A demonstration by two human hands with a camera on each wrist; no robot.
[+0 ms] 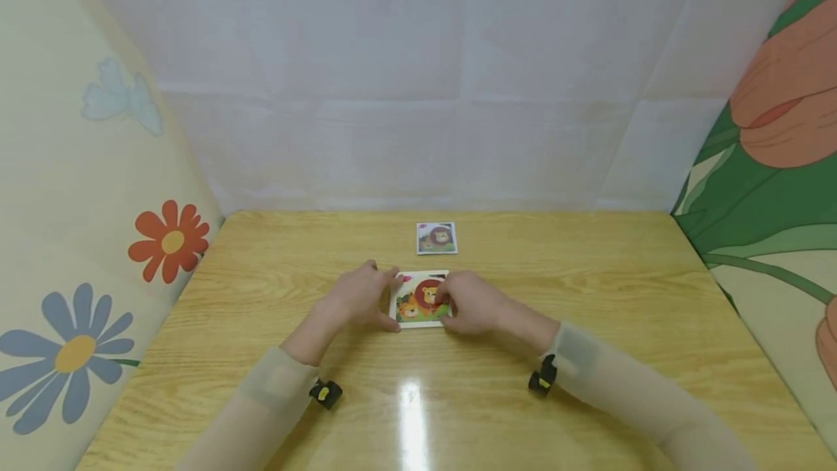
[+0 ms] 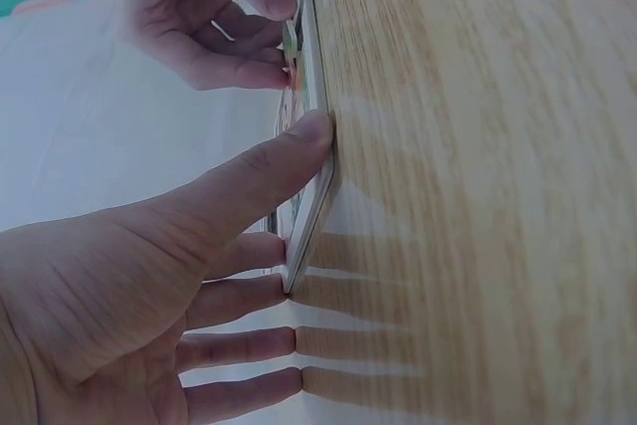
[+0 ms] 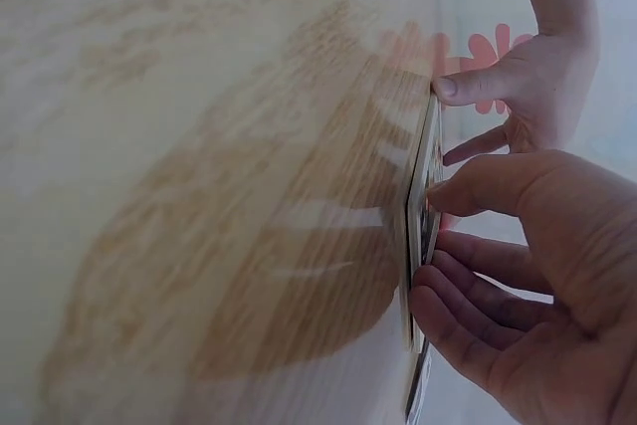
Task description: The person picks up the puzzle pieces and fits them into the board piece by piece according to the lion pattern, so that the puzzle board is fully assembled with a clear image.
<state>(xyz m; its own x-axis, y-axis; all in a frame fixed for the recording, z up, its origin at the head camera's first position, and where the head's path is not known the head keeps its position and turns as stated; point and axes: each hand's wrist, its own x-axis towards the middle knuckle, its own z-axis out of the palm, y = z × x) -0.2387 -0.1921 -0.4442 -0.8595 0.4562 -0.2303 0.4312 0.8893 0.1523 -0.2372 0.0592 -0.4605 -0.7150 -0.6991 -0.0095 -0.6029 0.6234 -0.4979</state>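
A small lion jigsaw puzzle (image 1: pixel 415 302) in a white-rimmed tray lies on the table between both hands. My left hand (image 1: pixel 358 296) holds the tray at its left side. In the left wrist view its thumb (image 2: pixel 311 129) presses the near edge, and the other fingers extend fairly straight toward the far corner. My right hand (image 1: pixel 474 302) is over the tray's right side, pinching a puzzle piece (image 2: pixel 291 44) that stands tilted at the picture's surface. Curled fingers hide most of that piece. A dark gap shows beside the right fingertips in the head view.
A square card (image 1: pixel 437 238) with a similar lion picture lies just behind the tray. The wooden table (image 1: pixel 588 267) meets a white cloth (image 1: pixel 418 93) at the back. Flower-printed panels (image 1: pixel 75 355) stand at both sides. Both wrists wear small black cameras (image 1: pixel 325 393).
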